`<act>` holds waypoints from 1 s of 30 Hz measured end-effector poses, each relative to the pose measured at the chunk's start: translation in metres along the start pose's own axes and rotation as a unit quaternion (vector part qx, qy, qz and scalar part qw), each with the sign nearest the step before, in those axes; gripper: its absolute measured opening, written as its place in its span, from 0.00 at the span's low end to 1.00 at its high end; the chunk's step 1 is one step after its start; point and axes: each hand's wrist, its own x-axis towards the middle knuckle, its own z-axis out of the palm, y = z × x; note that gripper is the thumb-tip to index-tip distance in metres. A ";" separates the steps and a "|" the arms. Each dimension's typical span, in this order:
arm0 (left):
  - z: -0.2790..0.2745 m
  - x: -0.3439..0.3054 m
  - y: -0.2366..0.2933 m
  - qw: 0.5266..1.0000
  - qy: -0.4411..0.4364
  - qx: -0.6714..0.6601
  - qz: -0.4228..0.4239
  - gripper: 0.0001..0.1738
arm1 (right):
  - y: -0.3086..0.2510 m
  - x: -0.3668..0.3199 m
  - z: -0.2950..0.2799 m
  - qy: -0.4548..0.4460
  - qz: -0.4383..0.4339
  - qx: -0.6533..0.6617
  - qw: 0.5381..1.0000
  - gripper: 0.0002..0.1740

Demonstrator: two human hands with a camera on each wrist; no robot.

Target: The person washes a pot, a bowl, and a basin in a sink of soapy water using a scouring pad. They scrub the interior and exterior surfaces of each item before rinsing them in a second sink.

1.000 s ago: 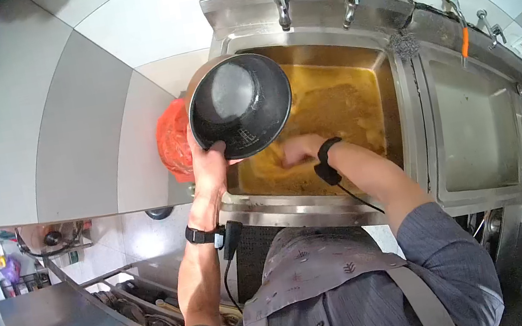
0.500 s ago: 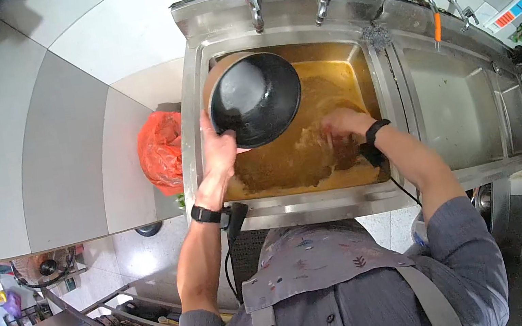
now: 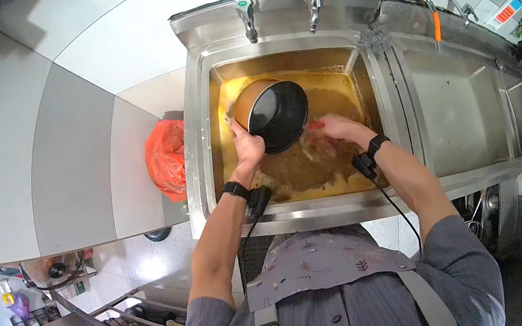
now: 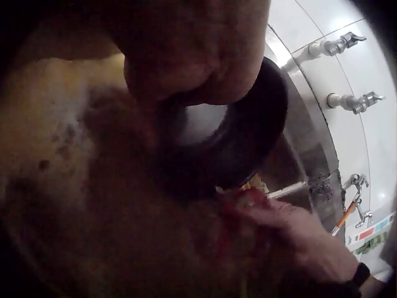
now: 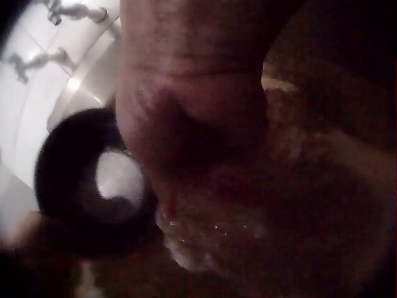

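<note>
A pot [image 3: 291, 113], black inside with an orange-brown outer wall, is tilted over the brown, cloudy water [image 3: 297, 174] in the left basin. Its left side is gripped by my left hand [image 3: 249, 148], thumb near the rim. Just right of the pot is my right hand [image 3: 342, 130], low at the water, with something reddish and blurred at its fingers. The right wrist view has wet, glossy material [image 5: 208, 239] below the right hand [image 5: 192, 124]; whether the fingers hold it is unclear. In the left wrist view, the right hand [image 4: 298, 233] is close to the black pot [image 4: 263, 133].
Steel rims [image 3: 297, 214] surround the left basin. To the right lies a second basin [image 3: 457, 120] with pale water. Taps [image 3: 246, 10] line the back wall, and a wire scourer [image 3: 376, 39] sits between the basins. Left of the sink is a red plastic bag [image 3: 167, 161].
The left hand has lowered the pot toward the water and tilted it further right. After moving right across the basin, the right hand has come back slightly left, nearer the pot.
</note>
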 end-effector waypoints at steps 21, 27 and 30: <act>0.019 0.005 0.009 0.989 -0.061 -0.135 -0.017 0.43 | -0.027 0.023 0.063 0.161 -0.243 -0.449 0.845 0.32; 0.022 -0.004 0.022 0.997 -0.073 -0.035 0.017 0.47 | -0.023 0.014 0.029 0.196 -0.138 -0.635 0.734 0.30; 0.032 -0.002 0.020 0.998 -0.057 -0.038 0.005 0.47 | 0.049 0.120 0.080 0.319 -0.164 -0.426 0.831 0.27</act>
